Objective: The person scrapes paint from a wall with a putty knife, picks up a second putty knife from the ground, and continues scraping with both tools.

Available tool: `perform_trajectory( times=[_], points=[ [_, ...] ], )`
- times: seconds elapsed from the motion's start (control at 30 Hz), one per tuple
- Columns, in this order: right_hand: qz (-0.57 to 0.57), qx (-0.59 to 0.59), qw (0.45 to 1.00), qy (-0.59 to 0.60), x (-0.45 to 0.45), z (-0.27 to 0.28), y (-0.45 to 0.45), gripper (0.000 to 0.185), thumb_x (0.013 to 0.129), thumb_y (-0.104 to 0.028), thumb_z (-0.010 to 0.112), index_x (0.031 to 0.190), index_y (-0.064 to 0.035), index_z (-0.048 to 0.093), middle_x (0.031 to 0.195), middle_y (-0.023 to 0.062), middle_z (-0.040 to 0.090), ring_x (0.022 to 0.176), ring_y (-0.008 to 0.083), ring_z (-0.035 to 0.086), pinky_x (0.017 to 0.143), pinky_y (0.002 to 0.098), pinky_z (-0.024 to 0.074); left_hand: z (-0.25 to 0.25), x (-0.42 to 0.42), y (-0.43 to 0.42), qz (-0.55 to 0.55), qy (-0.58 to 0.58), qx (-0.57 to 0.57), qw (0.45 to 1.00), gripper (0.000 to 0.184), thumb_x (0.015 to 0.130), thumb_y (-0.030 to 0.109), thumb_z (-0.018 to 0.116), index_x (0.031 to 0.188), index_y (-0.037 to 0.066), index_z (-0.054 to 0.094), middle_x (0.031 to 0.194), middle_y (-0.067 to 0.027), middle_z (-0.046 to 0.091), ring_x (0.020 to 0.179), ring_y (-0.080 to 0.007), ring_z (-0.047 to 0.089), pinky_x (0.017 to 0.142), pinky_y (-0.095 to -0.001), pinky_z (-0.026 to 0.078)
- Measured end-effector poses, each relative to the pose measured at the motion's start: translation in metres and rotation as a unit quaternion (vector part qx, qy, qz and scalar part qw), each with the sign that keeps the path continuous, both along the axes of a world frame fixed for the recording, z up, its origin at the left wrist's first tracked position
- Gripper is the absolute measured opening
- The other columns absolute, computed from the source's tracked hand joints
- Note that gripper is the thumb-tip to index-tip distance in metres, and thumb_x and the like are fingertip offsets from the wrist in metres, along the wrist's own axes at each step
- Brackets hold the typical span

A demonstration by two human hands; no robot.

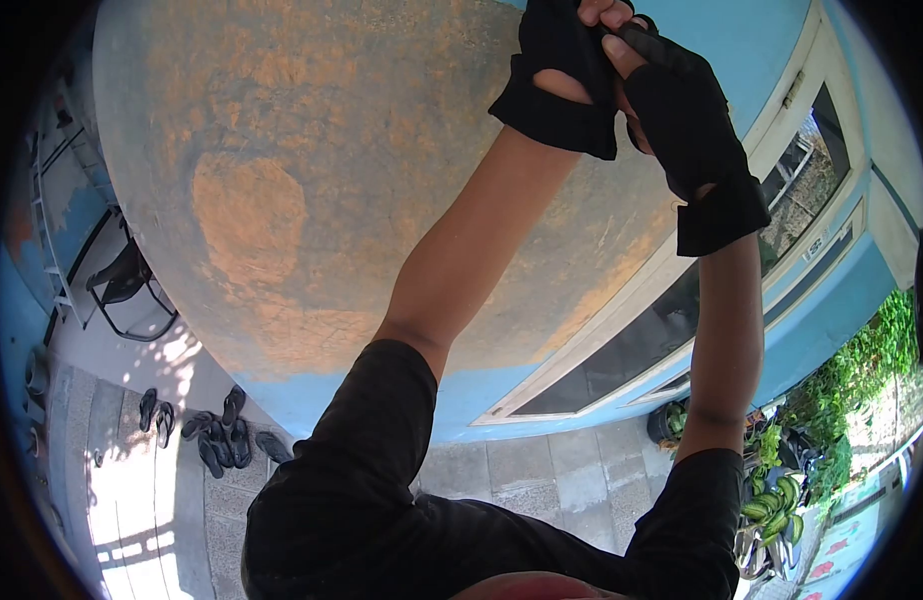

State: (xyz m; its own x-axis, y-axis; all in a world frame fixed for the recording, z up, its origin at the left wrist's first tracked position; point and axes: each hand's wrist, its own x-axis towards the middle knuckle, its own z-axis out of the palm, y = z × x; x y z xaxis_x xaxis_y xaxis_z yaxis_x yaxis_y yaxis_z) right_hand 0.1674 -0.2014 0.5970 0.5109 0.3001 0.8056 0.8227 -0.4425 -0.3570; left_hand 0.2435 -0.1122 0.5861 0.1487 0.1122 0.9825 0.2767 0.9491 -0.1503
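Both hands are raised together at the top of the view, in front of a wall, in black fingerless gloves with wide wrist bands. My left hand (565,45) is partly cut off by the upper edge; its visible fingertips are curled. Against it, on the right, is my right hand (677,95), its fingers bent and its thumb pressed in toward the left hand. Anything held between them is hidden. Behind them, the wall (382,150) shows grey and orange patches where the blue paint is gone.
White-framed windows (612,345) run along the wall at right. Several sandals (227,440) lie on the paving at lower left. Beyond them are a black folding chair (127,280) and a metal ladder (47,220). Potted plants (775,505) stand at lower right.
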Motion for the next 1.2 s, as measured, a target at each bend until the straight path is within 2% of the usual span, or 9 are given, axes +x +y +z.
perform_trajectory(
  times=[0.17,0.23,0.3,0.37,0.43,0.53,0.6,0.9,1.2],
  points=[
    [-0.016,0.035,0.992,0.119,-0.015,0.007,0.003,0.020,0.094,-0.028,0.060,0.092,-0.0102,0.067,0.059,-0.0045,0.049,0.044,0.0056,0.039,0.042,0.0222,0.0295,0.006,0.012,0.006,0.001,-0.019,0.012,1.000,0.036,0.102,0.040,0.038,0.087,0.012,0.057,0.071,0.0001,0.052,0.074,-0.0160,0.053,0.080,-0.0332,0.046],
    [0.090,-0.035,0.994,0.043,-0.007,0.018,-0.001,0.024,0.090,-0.026,0.064,0.100,-0.0038,0.064,0.089,0.0062,0.065,0.081,0.0136,0.057,0.074,0.0281,0.0466,0.010,0.015,0.007,0.025,-0.056,0.001,0.998,0.033,0.101,0.038,0.041,0.089,0.012,0.057,0.073,-0.0003,0.054,0.077,-0.0166,0.054,0.084,-0.0343,0.045],
    [0.130,-0.051,0.990,0.023,-0.006,0.011,-0.004,0.028,0.089,-0.029,0.067,0.103,-0.0059,0.067,0.086,0.0073,0.065,0.082,0.0124,0.056,0.075,0.0259,0.0458,0.006,0.013,0.010,-0.005,-0.042,0.023,0.999,0.035,0.102,0.038,0.039,0.087,0.012,0.057,0.073,-0.0011,0.054,0.080,-0.0171,0.056,0.084,-0.0347,0.047],
    [0.111,0.037,0.989,0.090,-0.019,-0.007,-0.003,0.019,0.095,-0.028,0.058,0.097,-0.0113,0.067,0.057,-0.0047,0.048,0.043,0.0052,0.038,0.041,0.0211,0.0293,-0.007,0.006,0.008,0.074,0.045,0.074,0.993,0.036,0.102,0.038,0.040,0.085,0.012,0.057,0.072,-0.0020,0.054,0.079,-0.0178,0.057,0.081,-0.0351,0.048],
    [0.135,0.033,0.960,0.244,-0.029,-0.008,-0.030,0.026,0.095,-0.024,0.057,0.116,-0.0079,0.061,0.070,-0.0005,0.054,0.049,0.0066,0.046,0.045,0.0230,0.0374,-0.021,-0.037,0.010,0.362,0.229,0.173,0.887,0.039,0.100,0.047,0.042,0.094,0.009,0.053,0.082,-0.0050,0.063,0.075,-0.0192,0.059,0.077,-0.0326,0.049],
    [0.298,0.054,0.889,0.345,-0.041,-0.013,-0.067,0.031,0.096,-0.024,0.057,0.122,-0.0084,0.055,0.065,-0.0024,0.047,0.043,0.0060,0.037,0.040,0.0217,0.0323,-0.064,-0.049,0.028,0.327,0.201,0.288,0.877,0.041,0.101,0.042,0.043,0.111,0.003,0.054,0.104,-0.0124,0.067,0.087,-0.0216,0.064,0.082,-0.0319,0.051],
    [0.267,0.067,0.863,0.423,-0.039,-0.014,-0.086,0.034,0.097,-0.027,0.056,0.125,-0.0089,0.050,0.064,-0.0038,0.044,0.043,0.0050,0.037,0.040,0.0195,0.0316,-0.086,-0.076,0.046,0.467,0.220,0.447,0.730,0.047,0.097,0.042,0.050,0.120,0.001,0.053,0.105,-0.0158,0.066,0.092,-0.0232,0.065,0.083,-0.0325,0.052],
    [0.376,-0.132,0.793,0.460,0.055,0.043,-0.122,0.026,0.102,-0.033,0.043,0.115,-0.0112,0.051,0.064,-0.0077,0.043,0.043,-0.0001,0.036,0.036,0.0134,0.0313,-0.225,-0.121,0.113,0.369,0.353,0.520,0.685,0.033,0.097,0.031,0.052,0.108,0.001,0.057,0.095,-0.0171,0.068,0.082,-0.0222,0.065,0.077,-0.0343,0.053],
    [0.445,-0.281,0.734,0.429,-0.077,-0.065,0.243,0.028,0.089,-0.027,0.067,0.102,-0.0034,0.060,0.064,-0.0031,0.051,0.049,0.0042,0.042,0.042,0.0197,0.0351,-0.355,-0.145,0.121,0.282,0.503,0.503,0.644,0.026,0.097,0.028,0.052,0.099,0.003,0.055,0.079,-0.0115,0.065,0.069,-0.0209,0.061,0.066,-0.0324,0.051]
  ],
)
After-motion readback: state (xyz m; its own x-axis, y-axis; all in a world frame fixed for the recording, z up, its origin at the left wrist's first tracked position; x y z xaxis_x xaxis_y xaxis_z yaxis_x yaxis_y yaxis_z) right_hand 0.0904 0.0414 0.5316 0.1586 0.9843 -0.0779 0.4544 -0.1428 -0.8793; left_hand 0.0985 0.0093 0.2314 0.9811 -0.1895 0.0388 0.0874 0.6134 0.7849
